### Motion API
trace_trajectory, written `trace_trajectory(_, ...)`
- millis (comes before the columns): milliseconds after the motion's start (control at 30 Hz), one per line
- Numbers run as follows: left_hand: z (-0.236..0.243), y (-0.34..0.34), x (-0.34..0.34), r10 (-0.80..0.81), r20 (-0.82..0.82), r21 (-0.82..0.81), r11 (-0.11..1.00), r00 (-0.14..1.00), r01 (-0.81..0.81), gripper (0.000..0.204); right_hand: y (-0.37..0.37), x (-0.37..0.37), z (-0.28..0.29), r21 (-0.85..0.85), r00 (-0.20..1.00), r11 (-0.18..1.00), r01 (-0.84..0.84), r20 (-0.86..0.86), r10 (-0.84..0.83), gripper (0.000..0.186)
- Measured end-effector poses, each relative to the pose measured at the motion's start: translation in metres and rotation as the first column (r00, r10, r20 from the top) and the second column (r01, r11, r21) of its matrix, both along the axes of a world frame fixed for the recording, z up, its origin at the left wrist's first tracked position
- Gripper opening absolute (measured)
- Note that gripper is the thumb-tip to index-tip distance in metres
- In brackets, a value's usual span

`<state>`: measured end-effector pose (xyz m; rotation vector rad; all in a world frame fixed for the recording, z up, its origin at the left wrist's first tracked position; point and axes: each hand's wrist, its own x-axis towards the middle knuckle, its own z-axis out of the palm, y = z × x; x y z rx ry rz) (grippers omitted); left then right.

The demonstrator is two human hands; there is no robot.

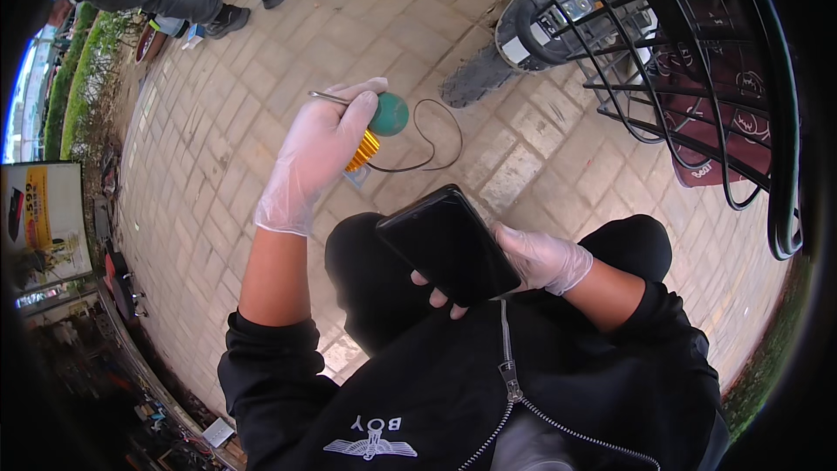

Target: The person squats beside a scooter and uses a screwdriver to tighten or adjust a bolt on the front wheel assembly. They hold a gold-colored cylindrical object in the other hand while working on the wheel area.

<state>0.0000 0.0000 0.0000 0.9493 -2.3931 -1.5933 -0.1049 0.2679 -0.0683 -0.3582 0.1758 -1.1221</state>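
Note:
My gloved left hand [327,135] is closed on a small tool [390,113], with a thin metal shaft and a round green end. Just below it is a gold finned part [363,153] with a black cable looping over the pavement [540,170]; the hand partly hides it, so I cannot tell whether it is held too. My gloved right hand [540,255] grips a black smartphone [445,244] screen-up above my knees, its fingertips showing under the left side.
A black wire basket [615,87] and scooter wheel [471,78] stand at upper right, beside a maroon printed cloth [706,148]. A person's legs [200,4] are at upper left. A signboard [39,218] and cluttered shelving [105,358] line the left.

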Motion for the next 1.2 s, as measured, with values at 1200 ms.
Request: trace_trajectory(1200,0.044,0.002,-0.015,0.002,-0.112,0.207,0.978,0.994,0.022,0.039,-0.037,0.089,0.011,-0.275,0.061,0.647,-0.711,-0.941,-0.333,0.019)
